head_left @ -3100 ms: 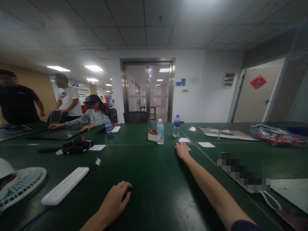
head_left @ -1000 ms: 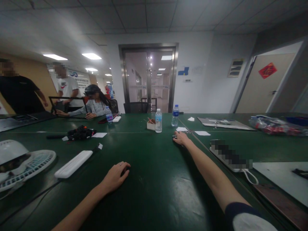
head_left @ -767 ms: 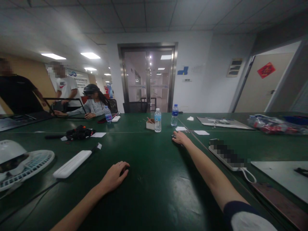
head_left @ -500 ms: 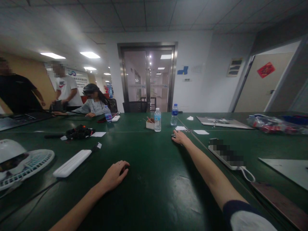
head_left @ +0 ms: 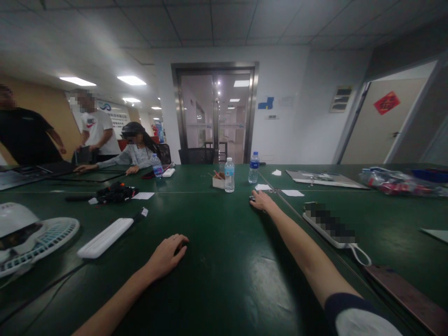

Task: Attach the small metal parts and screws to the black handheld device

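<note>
My left hand (head_left: 169, 254) rests on the green table (head_left: 213, 289), palm down, fingers loosely bent and the thumb apart from them; it holds nothing. My right hand (head_left: 263, 201) is stretched far forward, low at the tabletop. Its fingers are closed over a small dark object (head_left: 252, 199), mostly covered and too small to name. Just beyond this hand lie white paper pieces (head_left: 262, 186). A blue-labelled water bottle (head_left: 254, 168) stands behind it, and a clear water bottle (head_left: 229, 175) stands to its left beside a small open box (head_left: 218, 182).
On the left lie a white power strip (head_left: 105, 237), a white helmet-like device (head_left: 21, 233) and a black bundle (head_left: 117, 192). To the right are a phone-like device (head_left: 329, 226) with a strap and a brownish panel (head_left: 406, 294). A seated co-worker (head_left: 135, 149) handles a dark frame (head_left: 94, 177).
A pale sheet at the right edge has slid right, mostly out of view. The co-worker's dark frame has come down flatter onto the table. My hands have not visibly moved.
</note>
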Available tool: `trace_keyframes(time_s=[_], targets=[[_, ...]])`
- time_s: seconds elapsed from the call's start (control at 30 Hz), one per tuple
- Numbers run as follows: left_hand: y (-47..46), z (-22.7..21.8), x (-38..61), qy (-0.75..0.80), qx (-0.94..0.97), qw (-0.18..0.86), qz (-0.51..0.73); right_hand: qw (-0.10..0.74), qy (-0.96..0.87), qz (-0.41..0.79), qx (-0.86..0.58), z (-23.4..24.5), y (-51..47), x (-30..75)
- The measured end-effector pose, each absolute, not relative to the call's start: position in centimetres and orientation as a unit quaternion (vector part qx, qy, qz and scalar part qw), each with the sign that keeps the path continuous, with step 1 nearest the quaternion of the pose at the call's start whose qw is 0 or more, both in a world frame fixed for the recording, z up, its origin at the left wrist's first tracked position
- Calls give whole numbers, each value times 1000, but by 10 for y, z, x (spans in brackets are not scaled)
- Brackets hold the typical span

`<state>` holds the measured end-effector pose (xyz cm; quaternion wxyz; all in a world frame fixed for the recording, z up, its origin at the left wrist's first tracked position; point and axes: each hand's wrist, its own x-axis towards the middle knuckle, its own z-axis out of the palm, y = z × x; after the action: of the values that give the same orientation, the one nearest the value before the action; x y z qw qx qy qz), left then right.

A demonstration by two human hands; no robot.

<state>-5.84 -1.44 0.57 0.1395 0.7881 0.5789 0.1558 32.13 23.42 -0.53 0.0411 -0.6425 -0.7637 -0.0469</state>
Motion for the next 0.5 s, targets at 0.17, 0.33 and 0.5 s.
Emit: trace_keyframes(time_s=[0.17,0.33,0.5], targets=[[-13,4,-60,584,785,140,152,35,-765,-45,-641,-5,235,321],[-14,5,-58,578,789,135,158,44,-764,-50,-642,-7,234,321],[-14,6,-57,583,786,134,157,45,-761,-46,-645,-7,235,322]])
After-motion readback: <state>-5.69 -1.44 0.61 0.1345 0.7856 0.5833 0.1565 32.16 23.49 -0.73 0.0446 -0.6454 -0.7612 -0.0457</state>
